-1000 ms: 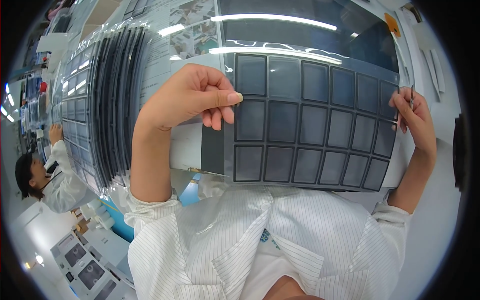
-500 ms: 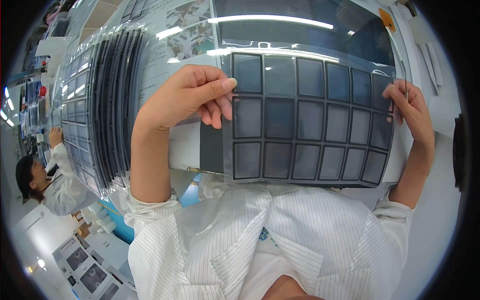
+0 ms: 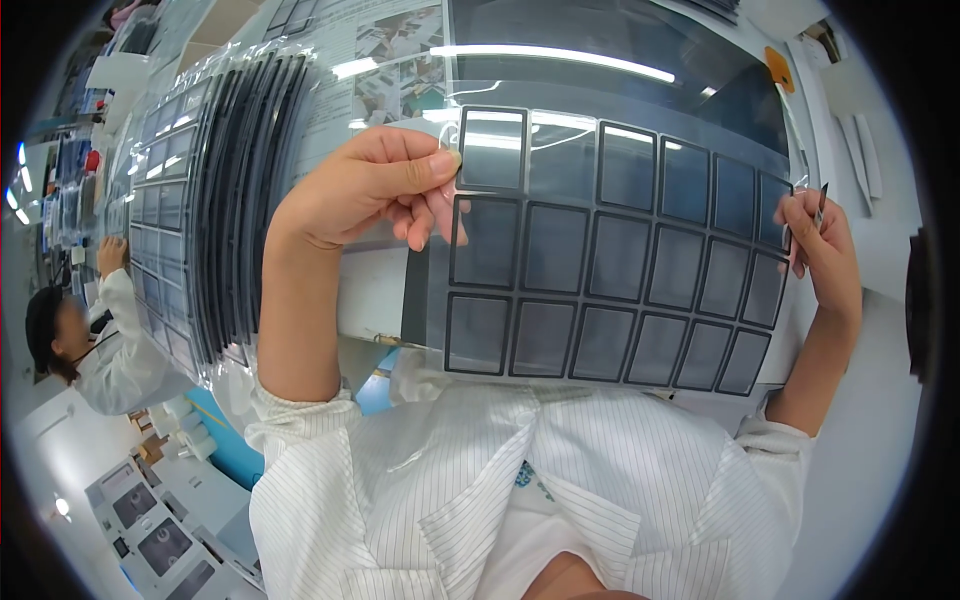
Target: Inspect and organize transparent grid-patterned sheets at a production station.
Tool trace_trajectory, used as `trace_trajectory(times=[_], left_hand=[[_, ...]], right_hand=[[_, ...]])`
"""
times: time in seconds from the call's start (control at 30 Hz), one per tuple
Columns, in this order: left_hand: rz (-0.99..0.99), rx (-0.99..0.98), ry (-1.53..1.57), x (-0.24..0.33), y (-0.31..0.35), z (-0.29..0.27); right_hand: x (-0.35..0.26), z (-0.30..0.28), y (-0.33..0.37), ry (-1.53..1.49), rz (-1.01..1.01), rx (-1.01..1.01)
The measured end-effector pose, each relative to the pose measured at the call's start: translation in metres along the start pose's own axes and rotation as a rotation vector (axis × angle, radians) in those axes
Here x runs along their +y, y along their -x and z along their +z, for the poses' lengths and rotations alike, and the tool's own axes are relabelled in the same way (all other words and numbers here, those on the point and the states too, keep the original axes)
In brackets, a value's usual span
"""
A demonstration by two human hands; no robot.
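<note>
A clear film sheet [image 3: 618, 255] with rows of dark-framed rectangles is stretched between my hands, close in front of my body. At its upper left corner my left hand [image 3: 375, 190] pinches the edge between thumb and fingers; some fingertips show through the film. My right hand [image 3: 825, 240] is closed on the right edge, near the top. A slim, dark, pointed tool [image 3: 822, 203] sticks up from the right hand's fingers; its exact kind is unclear. Behind the sheet lies a dark, glossy panel [image 3: 600, 60] reflecting ceiling lights.
To the left stands a thick stack of similar framed sheets [image 3: 235, 200] in clear plastic. Printed papers with photos [image 3: 400, 65] lie under clear film beyond my left hand. An orange tag [image 3: 779, 70] sits at the far right. Another person [image 3: 85, 340] works at far left.
The sheet has tilted, its lower edge dropping toward me and its top row catching more light. The pointed tool in my right hand now shows more plainly. Both hands keep their grip.
</note>
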State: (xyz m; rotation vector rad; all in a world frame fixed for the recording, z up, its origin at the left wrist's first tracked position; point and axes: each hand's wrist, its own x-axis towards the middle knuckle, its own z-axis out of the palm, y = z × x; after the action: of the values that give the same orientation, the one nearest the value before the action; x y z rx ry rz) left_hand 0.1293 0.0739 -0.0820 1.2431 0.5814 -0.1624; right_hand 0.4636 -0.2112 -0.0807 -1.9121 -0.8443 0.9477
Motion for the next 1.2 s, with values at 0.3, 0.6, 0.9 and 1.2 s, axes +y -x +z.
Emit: trace_trajectory(times=[0.3, 0.6, 0.9, 1.2], left_hand=[[-0.017, -0.042, -0.03, -0.0008, -0.0005, -0.0004], [-0.04, -0.062, -0.057, 0.0022, 0.0054, -0.0013], [-0.073, -0.037, -0.069, 0.0032, 0.0047, 0.0005], [-0.077, -0.029, -0.086, 0.002, 0.0035, 0.0016]], right_hand=[[0.001, -0.0057, 0.0009, 0.007, 0.042, -0.032], [-0.0026, -0.0011, 0.0027, 0.021, 0.036, -0.072], [0.0001, -0.0015, 0.0009, 0.023, 0.034, -0.075], [0.0001, -0.0012, 0.0016, 0.032, 0.03, -0.081]])
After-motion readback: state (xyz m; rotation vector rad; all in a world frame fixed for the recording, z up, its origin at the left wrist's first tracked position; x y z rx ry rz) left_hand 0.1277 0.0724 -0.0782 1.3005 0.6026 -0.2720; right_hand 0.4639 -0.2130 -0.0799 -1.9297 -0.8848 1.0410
